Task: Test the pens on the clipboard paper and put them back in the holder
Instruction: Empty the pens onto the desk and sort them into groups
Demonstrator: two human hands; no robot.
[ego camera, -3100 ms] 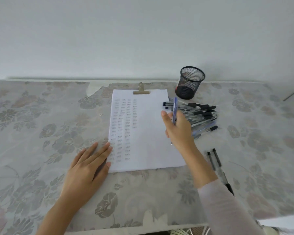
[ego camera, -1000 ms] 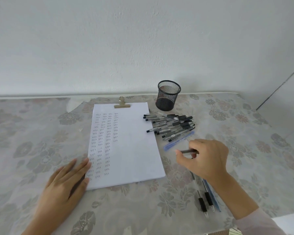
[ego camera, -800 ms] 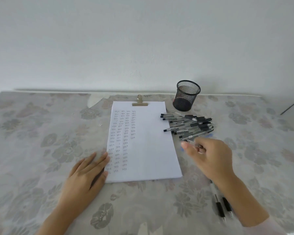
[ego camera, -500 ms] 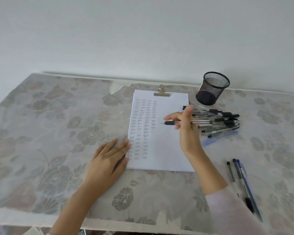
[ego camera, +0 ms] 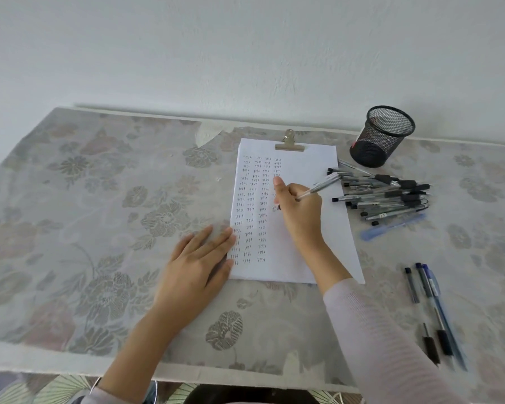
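A tabletop point(ego camera: 85, 228) covered in a pale grey cloth woven with a floral pattern ran up to a plain white wall. On it lay a white sheet of paper point(ego camera: 312, 161), held at its top edge by a brass-coloured metal clip point(ego camera: 289, 144) and filled on its left half with columns of small handwritten marks. The right hand point(ego camera: 301, 211), coming out of a pale pink ribbed sleeve point(ego camera: 376, 330), had its fingers curled tightly round a clear-barrelled pen point(ego camera: 322, 185), with the tip down at the paper by the fourth column and the barrel slanting up to the right. The left hand point(ego camera: 196, 263) lay flat with its fingers straight and together, their tips pressing the lower left edge of the sheet. Just right of the paper was a loose heap of clear plastic pens with black caps and grips point(ego camera: 391, 196), with a translucent blue pen point(ego camera: 392, 227) lying along its near side. Beyond the heap, near the wall, stood a black wire-mesh cylindrical holder point(ego camera: 382, 135), upright; its contents could not be told through the mesh. Three more slim pens point(ego camera: 432, 310) lay side by side well apart from the heap, toward the near right edge.
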